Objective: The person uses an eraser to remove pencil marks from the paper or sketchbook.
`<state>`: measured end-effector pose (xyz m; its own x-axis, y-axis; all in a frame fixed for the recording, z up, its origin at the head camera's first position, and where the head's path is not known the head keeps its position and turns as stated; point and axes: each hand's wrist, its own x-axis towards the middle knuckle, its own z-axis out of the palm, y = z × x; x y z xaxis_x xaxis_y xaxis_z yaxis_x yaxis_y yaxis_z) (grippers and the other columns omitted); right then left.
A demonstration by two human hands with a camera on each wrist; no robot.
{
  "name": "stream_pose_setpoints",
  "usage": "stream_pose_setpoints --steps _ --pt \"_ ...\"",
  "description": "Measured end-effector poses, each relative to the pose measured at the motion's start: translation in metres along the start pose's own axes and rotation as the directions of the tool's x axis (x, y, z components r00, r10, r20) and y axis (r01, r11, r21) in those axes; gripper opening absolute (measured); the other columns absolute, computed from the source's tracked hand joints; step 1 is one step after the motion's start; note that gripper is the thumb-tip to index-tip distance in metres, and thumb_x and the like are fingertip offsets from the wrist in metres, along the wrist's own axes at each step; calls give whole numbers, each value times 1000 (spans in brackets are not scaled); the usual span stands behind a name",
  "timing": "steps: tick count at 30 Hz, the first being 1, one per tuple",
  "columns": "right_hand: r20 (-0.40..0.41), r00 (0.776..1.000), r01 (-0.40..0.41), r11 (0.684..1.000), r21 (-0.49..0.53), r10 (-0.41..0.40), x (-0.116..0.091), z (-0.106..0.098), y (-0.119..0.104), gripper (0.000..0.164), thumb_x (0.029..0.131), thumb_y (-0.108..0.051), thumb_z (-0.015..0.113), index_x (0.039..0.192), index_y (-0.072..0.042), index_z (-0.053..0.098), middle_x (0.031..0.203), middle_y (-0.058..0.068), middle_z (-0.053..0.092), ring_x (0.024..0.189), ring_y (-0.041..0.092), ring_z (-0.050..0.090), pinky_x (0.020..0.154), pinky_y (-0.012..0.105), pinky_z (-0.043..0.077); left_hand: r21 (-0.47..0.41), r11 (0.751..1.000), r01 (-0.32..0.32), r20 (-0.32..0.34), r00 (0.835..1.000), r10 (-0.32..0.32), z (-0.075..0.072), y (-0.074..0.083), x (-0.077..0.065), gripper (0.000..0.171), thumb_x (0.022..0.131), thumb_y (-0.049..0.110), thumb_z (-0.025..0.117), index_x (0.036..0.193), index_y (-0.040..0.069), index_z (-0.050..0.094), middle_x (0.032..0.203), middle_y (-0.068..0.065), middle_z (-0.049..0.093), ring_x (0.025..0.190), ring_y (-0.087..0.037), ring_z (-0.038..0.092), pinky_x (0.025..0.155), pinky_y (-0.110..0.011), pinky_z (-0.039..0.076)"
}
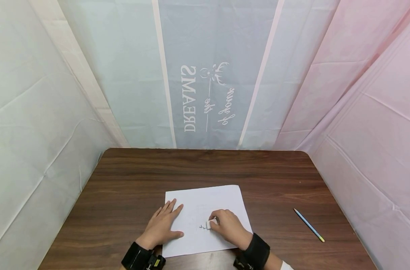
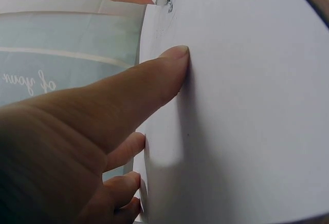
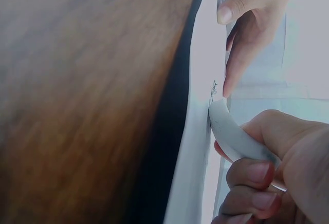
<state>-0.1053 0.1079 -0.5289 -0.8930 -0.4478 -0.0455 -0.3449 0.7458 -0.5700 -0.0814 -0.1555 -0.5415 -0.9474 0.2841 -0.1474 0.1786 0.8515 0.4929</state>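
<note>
A white sheet of paper (image 1: 205, 202) lies on the table with a little dark pencil writing (image 1: 202, 227) near its middle. My right hand (image 1: 230, 227) pinches a white eraser (image 1: 211, 224) whose end meets the paper right beside the writing. In the right wrist view the eraser (image 3: 234, 134) looks bent, its tip pressed at the dark marks (image 3: 214, 88). On the paper's left side my left hand (image 1: 162, 227) rests with fingers spread and thumb out. The left wrist view shows that thumb (image 2: 177, 54) flat over the sheet.
A blue pencil (image 1: 309, 225) with a yellowish end lies on the right of the brown wooden table (image 1: 140, 172). Printed cloth (image 1: 215, 75) hangs behind the table's far edge, with pale cloth on both sides.
</note>
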Motion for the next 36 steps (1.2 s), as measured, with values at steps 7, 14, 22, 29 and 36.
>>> stream_pose_setpoints --steps 7,14,22,29,36 --pt "-1 1000 -12 1000 5 12 -2 -3 5 8 89 -13 71 93 -12 78 67 -7 62 55 3 38 51 21 30 -7 1000 0 1 1000 0 -1 1 0 90 76 41 87 151 12 48 164 -20 33 153 -42 29 120 -66 25" --pt "-9 1000 -25 1000 2 25 -4 -5 9 9 89 -13 70 93 -12 78 67 -7 62 55 3 38 52 21 30 -9 1000 -8 -7 1000 8 -3 1 -1 90 75 41 87 151 11 49 164 -20 34 152 -43 30 120 -67 25" --pt "-13 999 -39 999 12 39 -5 -6 10 9 88 -12 70 93 -11 78 62 -10 53 53 3 34 49 20 27 -2 1000 -11 -13 1000 11 -3 1 -1 90 75 41 87 151 11 49 163 -21 34 152 -44 30 119 -67 26" --pt "-16 999 -43 999 12 44 -7 -7 12 8 88 -12 70 92 -11 78 63 -9 56 53 3 36 49 20 28 3 1000 -9 -14 1000 9 -3 2 -1 90 75 41 87 150 11 49 163 -21 34 152 -43 30 119 -67 26" --pt "-15 999 -42 999 12 42 -8 -9 15 9 88 -11 70 92 -11 78 60 -10 53 51 3 32 49 20 25 2 1000 -8 -17 1000 8 -4 3 -2 89 75 40 87 150 11 50 163 -21 35 152 -43 30 120 -67 26"
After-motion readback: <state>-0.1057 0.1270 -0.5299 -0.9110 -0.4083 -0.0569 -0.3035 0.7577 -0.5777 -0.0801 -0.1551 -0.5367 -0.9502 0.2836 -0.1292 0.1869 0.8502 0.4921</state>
